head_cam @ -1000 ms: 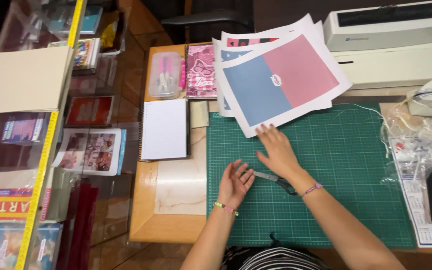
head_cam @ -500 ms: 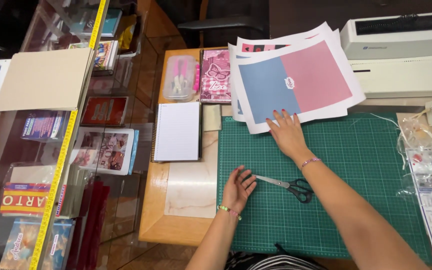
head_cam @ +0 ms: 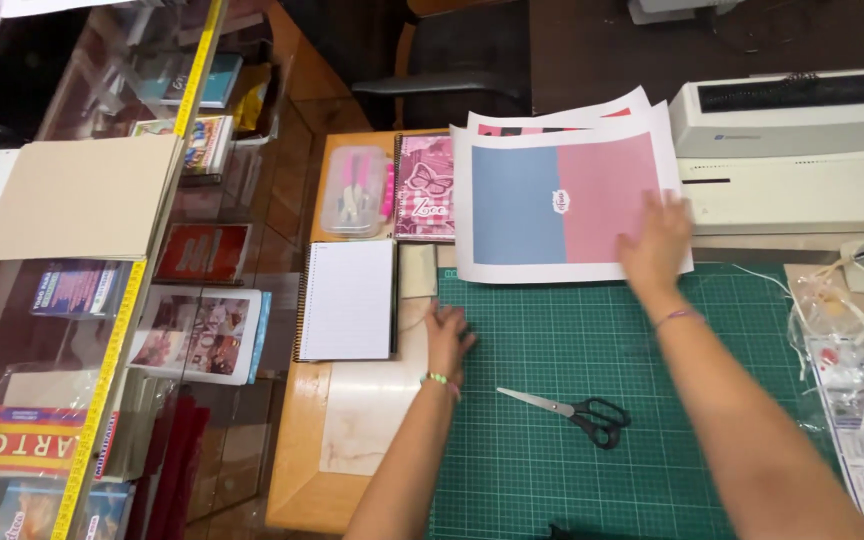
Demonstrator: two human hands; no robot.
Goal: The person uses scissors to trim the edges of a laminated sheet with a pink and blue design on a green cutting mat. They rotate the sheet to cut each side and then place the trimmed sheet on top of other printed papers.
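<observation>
Glossy blue-pink printed sheet overlaps gridded green cutting mat. Right hand flat, fingers spread, pressing sheet. Left hand open, empty, on mat edge.

The printed sheet is half blue, half pink, white-bordered; the cutting mat is green with a fine grid; the scissors have black handles; the notebook shows white lined paper.
</observation>
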